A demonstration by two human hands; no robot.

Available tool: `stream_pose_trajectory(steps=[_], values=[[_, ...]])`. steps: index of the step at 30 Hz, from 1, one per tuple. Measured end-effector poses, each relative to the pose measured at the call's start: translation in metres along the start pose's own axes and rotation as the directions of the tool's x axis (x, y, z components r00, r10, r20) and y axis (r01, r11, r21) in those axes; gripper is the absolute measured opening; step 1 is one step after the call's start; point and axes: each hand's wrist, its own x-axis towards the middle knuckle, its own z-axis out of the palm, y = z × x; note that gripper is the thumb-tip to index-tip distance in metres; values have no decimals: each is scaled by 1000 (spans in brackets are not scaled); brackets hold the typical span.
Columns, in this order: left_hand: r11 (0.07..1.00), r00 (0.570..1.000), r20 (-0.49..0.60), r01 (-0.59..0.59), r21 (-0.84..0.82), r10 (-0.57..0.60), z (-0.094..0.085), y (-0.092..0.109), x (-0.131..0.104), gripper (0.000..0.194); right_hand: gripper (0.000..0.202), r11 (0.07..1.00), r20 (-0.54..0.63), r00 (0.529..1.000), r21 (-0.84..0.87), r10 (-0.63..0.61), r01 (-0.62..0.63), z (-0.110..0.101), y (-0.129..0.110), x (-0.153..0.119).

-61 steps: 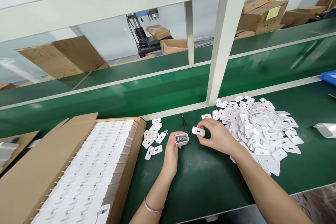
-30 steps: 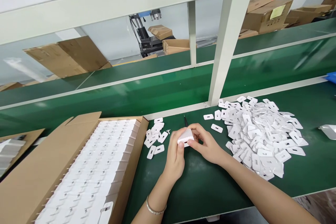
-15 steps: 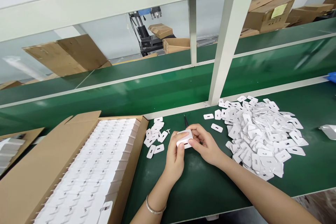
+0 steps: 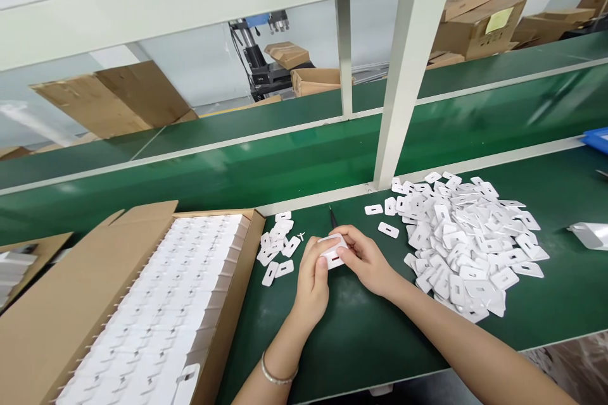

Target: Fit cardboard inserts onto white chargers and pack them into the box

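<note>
Between both hands, above the green worktop [image 4: 361, 342], is a small white plastic casing [image 4: 334, 252] with a dark slot in the side facing me. My left hand [image 4: 313, 275] grips its left side, fingers wrapped round it. From the right, my right hand [image 4: 363, 256] pinches it with the thumb near the slot. A black pointed tool [image 4: 333, 218] lies just beyond my fingers, its near end hidden. Left of my hands sits a small group of white slotted plates [image 4: 285, 267]. A large heap of similar white plates [image 4: 468, 240] spreads to the right.
An open cardboard box [image 4: 240, 278] with white dividers stands on the left. One white slotted piece [image 4: 187, 383] lies on its near corner. A white part [image 4: 589, 235] and a blue tray [image 4: 597, 139] are far right. A pale metal post [image 4: 403, 76] rises behind the worktop.
My left thumb has shifted down slightly along the casing, and the right thumb has moved a little over its front. Both hands keep hold. The whole view has shifted slightly.
</note>
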Motion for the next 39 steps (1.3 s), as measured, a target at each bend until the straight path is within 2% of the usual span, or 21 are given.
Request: stream_pose_trajectory(steps=[5, 11, 14, 19, 22, 24, 26, 29, 32, 34, 35, 37, 39], values=[[995, 995, -26, -93, 31, 93, -5, 1, 2, 36, 35, 993, 0, 995, -75, -95, 95, 1, -6, -3], [999, 999, 48, 12, -47, -9, -7, 4, 4, 51, 36, 989, -7, 996, -121, -85, 83, 1, 0, -2], [999, 998, 63, 0, -38, 3, -7, 3, 3, 51, 37, 990, 4, 997, -116, -75, 75, -1, 1, -3], [999, 999, -15, -29, -26, 29, -8, -3, 1, 42, 40, 973, 99, 992, -205, -82, 101, -4, -6, -5], [983, 991, -46, 117, -143, -125, -6, -5, 1, 48, 40, 946, 106, 988, -294, -112, 139, -6, -10, -4], [923, 959, -54, 253, -292, -280, -4, -7, 4, 58, 45, 905, 133, 975, -366, -180, 217, -7, -11, -2], [850, 925, -34, 333, -409, -378, -4, -9, 9, 60, 50, 842, 175, 956, -455, -236, 291, -8, -10, 0], [857, 925, 12, 356, -374, -379, -7, -13, 16, 49, 50, 755, 211, 948, -574, -238, 317, -10, -8, 1], [918, 948, 5, 310, -247, -319, -9, -18, 21, 45, 69, 692, 191, 946, -645, -262, 322, -14, -9, 3], [944, 961, -49, 258, -206, -273, -7, -20, 25, 46, 85, 640, 117, 947, -711, -299, 291, -19, -9, 4], [955, 964, -89, 230, -189, -250, -6, -19, 28, 45, 89, 607, 54, 952, -759, -301, 235, -23, -9, 6], [973, 958, -201, 179, -144, -205, -7, -14, 33, 44, 87, 515, -102, 963, -856, -250, 43, -32, -6, 9], [984, 934, -311, 157, -87, -176, -14, -1, 35, 42, 81, 392, -223, 962, -908, -154, -148, -41, -2, 13]])
